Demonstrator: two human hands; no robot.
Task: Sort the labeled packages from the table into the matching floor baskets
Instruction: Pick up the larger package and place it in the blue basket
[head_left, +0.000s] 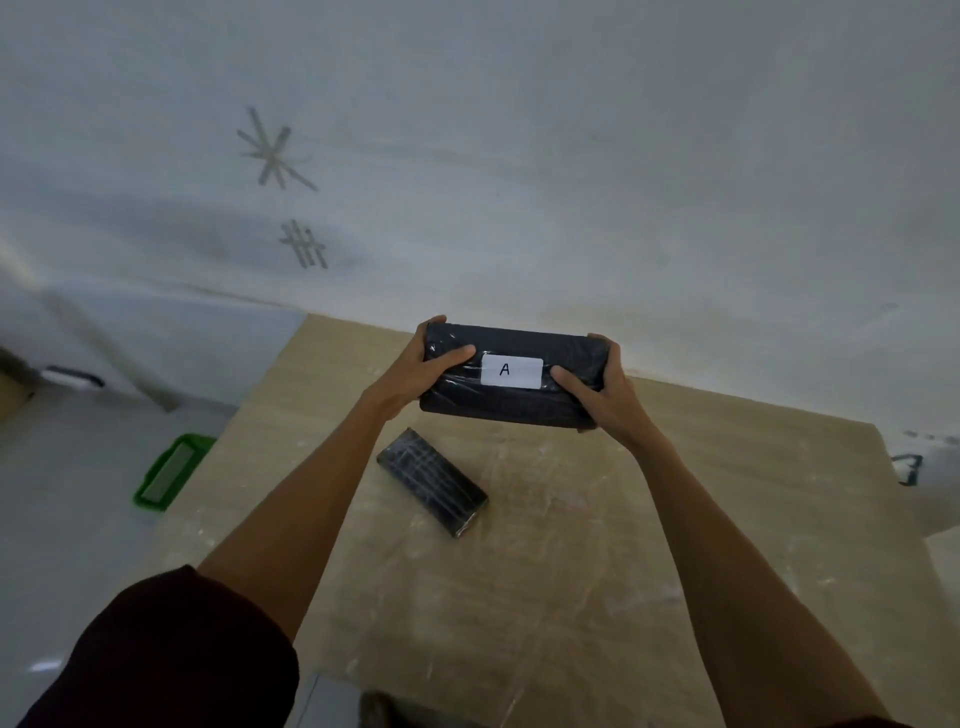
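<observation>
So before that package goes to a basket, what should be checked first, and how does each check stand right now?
1. Label readable: ok, it shows A.
2. Two-handed hold: ok, left hand and right hand clasp the ends of the package.
3. Package lifted off the table: ok.
4. Basket A located: cannot tell; the green basket shows no readable letter.
5. Second package label: cannot tell, none visible.

We have single head view: looks forward and down from above table (675, 519), close over both outstretched forearms, wall behind.
</observation>
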